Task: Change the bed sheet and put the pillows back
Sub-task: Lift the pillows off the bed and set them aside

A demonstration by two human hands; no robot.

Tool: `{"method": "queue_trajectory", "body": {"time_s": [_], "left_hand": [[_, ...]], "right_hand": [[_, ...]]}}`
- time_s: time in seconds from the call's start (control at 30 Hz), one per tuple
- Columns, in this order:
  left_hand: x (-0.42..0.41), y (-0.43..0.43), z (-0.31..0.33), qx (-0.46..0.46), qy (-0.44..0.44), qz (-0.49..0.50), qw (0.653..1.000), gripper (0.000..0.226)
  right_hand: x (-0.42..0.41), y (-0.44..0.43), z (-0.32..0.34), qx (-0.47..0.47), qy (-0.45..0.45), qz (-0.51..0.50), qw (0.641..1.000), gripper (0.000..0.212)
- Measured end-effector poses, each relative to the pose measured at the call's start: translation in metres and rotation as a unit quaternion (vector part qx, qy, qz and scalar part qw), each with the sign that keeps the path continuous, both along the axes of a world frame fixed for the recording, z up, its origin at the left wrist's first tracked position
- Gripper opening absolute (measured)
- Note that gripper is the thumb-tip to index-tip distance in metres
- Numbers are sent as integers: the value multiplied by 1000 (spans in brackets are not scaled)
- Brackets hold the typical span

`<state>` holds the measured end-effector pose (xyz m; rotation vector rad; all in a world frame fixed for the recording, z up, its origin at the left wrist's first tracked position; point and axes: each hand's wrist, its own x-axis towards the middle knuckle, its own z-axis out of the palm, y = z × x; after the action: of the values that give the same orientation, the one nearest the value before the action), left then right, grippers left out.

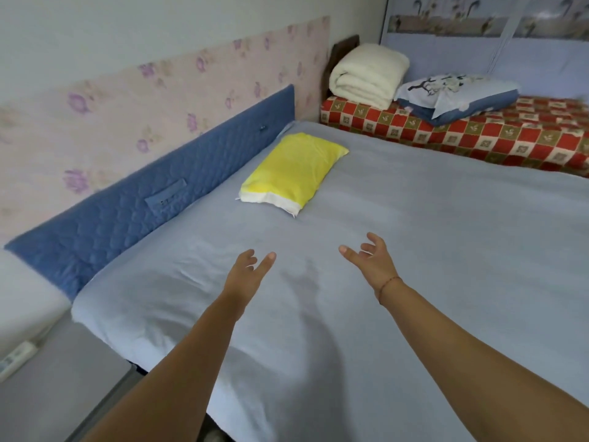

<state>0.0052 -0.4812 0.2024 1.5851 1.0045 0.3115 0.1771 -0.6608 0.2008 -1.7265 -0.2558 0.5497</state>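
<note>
A light grey-blue bed sheet [414, 250] covers the mattress, fairly smooth with a few creases near the left corner. A yellow pillow [291, 172] with a white end lies on it by the blue quilted headboard [153, 189], well beyond my fingertips. My left hand [250, 271] and my right hand [371, 261] are stretched out above the sheet, palms turned toward each other, fingers spread, holding nothing. A second pillow, blue and white with a printed pattern [455, 97], rests on the neighbouring bed at the far right.
A bed with a red checked cover [478, 135] adjoins the far side, with a folded cream blanket [369, 74] on it. A white remote control [16, 358] lies on a grey surface at lower left. Floral wallpaper backs the headboard.
</note>
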Motion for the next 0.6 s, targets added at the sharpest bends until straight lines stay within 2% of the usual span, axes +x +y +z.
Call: {"method": "queue_trajectory", "body": {"time_s": [0.33,0.6], "left_hand": [[40,202,-17,26,51,-89,994,70],[112,304,-34,29,69,-155,985,73]], "right_hand": [[13,182,-26,20,47,-102,993,85],[46,260,-44,5,64,-162,985,86]]}}
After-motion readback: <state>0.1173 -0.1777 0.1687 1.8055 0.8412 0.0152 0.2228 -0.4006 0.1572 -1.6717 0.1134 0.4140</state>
